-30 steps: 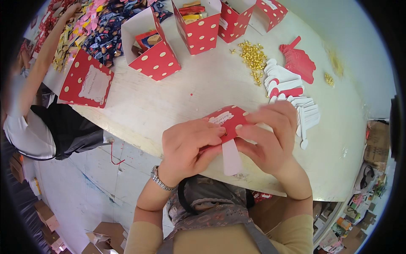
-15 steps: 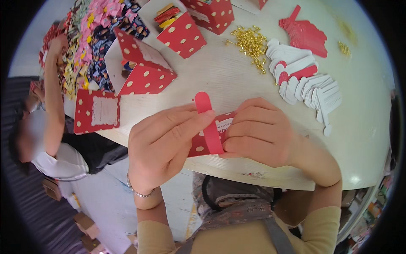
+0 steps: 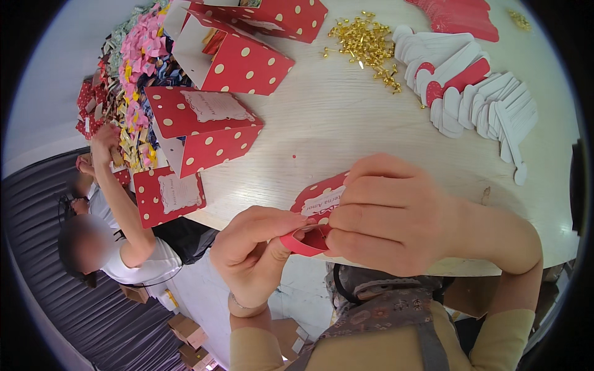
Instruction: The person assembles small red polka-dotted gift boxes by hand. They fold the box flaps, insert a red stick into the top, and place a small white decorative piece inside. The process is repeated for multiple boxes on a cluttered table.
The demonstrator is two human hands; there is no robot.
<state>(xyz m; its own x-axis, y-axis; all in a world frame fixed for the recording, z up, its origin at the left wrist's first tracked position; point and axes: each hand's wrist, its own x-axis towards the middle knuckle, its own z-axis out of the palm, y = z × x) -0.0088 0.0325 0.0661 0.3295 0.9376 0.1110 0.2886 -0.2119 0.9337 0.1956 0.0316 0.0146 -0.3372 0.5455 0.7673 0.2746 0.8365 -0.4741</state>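
Note:
Over the table's near edge, both my hands are on a red card piece (image 3: 317, 193) with pale dots and a white label. My left hand (image 3: 252, 246) pinches a red paper strip (image 3: 304, 245), bent into a loop at the near end of the card. Curled over the right side of the card is my right hand (image 3: 393, 216), its fingertips close to the strip's other end. What those fingertips grip beneath the card is hidden. Beyond my hands lies a pile of gold paper fasteners (image 3: 365, 49), with white-backed strips (image 3: 489, 102) fanned out to its right.
Dotted red boxes (image 3: 244, 62) stand open at the back left, and a flat dotted card piece (image 3: 151, 201) lies nearer. A heap of wrapped sweets (image 3: 139, 68) covers the far left. More red strips (image 3: 461, 18) lie at the back right. A co-worker (image 3: 148, 250) reaches in from the left.
The red strip, upright and straight across the card before, is now bent into a loop toward me. My left hand has moved lower and nearer. The whole view has shifted.

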